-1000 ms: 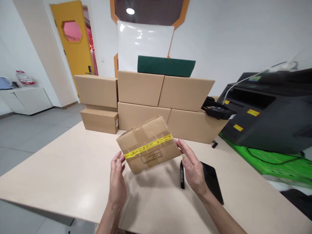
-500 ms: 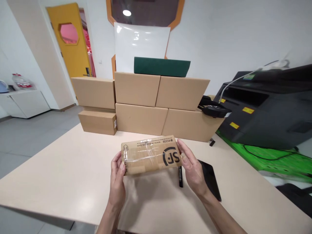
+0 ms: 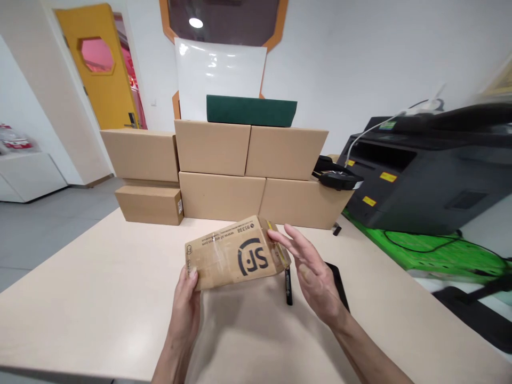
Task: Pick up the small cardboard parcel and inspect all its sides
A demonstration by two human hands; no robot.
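Observation:
A taped cardboard box [image 3: 228, 256] with a large black SF logo is held above the table, tilted so its right end sits higher and shows yellow-edged tape. My left hand [image 3: 187, 298] grips its lower left corner, thumb on the printed face. At the right end, my right hand [image 3: 314, 274] has its fingers stretched out, with fingertips at the box's edge. Below that end, a black marker-like stick [image 3: 288, 288] lies on the table. A flat black tablet-like slab [image 3: 340, 285] is partly hidden behind my right hand.
Plain cardboard boxes [image 3: 222, 194] are stacked across the table's [image 3: 80, 298] far side, with a dark green box [image 3: 251, 111] on top. A black strapped item [image 3: 338, 176] rests at the stack's right end. To the right stands a dark printer [image 3: 416, 176] on a green surface [image 3: 384, 253].
The box has turned, its right end rising and its taped end face coming into view. My right hand's fingers have opened away from that end. The view has swung slightly right.

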